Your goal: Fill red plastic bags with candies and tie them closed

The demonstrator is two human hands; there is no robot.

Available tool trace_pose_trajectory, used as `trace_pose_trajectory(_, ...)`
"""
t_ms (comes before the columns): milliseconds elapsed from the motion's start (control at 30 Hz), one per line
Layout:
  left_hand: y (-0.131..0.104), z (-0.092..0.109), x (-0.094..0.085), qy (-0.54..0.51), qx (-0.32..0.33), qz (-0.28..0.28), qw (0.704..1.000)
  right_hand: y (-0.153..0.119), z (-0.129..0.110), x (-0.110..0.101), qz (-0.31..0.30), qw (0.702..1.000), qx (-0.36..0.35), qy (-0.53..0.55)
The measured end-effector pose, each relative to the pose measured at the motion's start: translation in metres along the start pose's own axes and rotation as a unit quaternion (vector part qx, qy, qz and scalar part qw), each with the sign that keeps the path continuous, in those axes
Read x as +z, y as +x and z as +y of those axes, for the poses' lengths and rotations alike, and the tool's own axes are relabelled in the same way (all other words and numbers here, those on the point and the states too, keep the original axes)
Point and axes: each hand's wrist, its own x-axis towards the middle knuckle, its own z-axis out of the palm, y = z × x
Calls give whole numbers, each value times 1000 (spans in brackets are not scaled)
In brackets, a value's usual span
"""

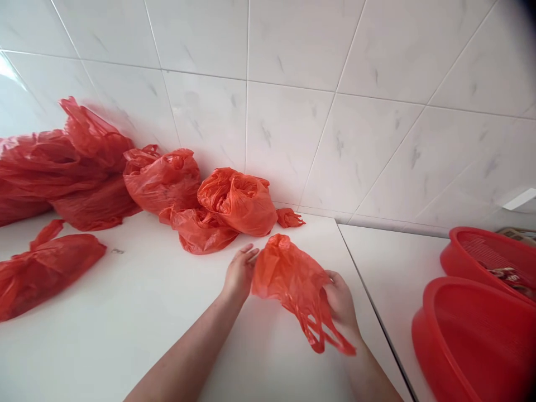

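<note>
A thin red plastic bag (pixel 288 273) hangs between my hands above the white tabletop, crumpled, its loop handles dangling toward the lower right. My right hand (pixel 341 298) grips the bag's right side, with the fingers partly behind the plastic. At the opposite edge is my left hand (pixel 240 273), its fingers bent against the bag and partly hidden by it. Just beyond my hands lies a small knotted red bag (pixel 290 218) by the wall. To its left sits a rounded, bunched red bag (pixel 240 201), with a flatter red bag (pixel 203 230) leaning against it.
More red bags (pixel 163 176) line the tiled wall (pixel 288 128), with a large heap (pixel 84 167) at far left. A filled, tied bag (pixel 54 268) lies nearer on the left. Two red plastic baskets (pixel 435 335) stand at right, past a seam (pixel 372 307) between the table surfaces.
</note>
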Motion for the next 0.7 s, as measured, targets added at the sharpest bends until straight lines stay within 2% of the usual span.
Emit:
trace_pose_trajectory(67,-7,16,-2,14,67,39,997,1,-5,-8,21,999,33,7)
trace_pose_trajectory(100,-16,24,-2,40,117,27,992,1,-8,-10,30,998,46,9)
trace_pose_trajectory(133,-28,31,-2,85,167,-22,982,1,-9,-11,38,998,54,10)
trace_pose_trajectory(167,-41,37,0,150,214,-101,960,0,-11,-11,42,997,57,10)
trace_pose_trajectory(200,-55,41,1,230,247,-202,919,-1,-12,-10,38,998,57,10)
trace_pose_trajectory(233,-67,41,3,309,259,-298,865,-2,-13,-8,32,998,58,10)
trace_pose_trajectory(267,-77,38,4,376,257,-368,811,-3,-13,-6,22,998,59,11)
trace_pose_trajectory(300,-83,32,4,420,240,-401,778,-4,-14,-5,10,998,58,12)
trace_pose_trajectory(333,-86,24,4,441,220,-392,776,-4,-15,-3,-3,998,55,11)
trace_pose_trajectory(400,-81,10,0,433,164,-309,831,-3,-17,-5,-32,998,49,7)
trace_pose_trajectory(467,-70,4,-5,395,103,-219,886,1,-21,-13,-58,997,42,-21)
trace_pose_trajectory(600,-54,19,-10,333,39,-138,932,6,-39,-39,-77,974,4,-211)
trace_pose_trajectory(700,-56,31,-4,274,-6,-119,954,-15,-63,-49,-18,939,-125,-321)
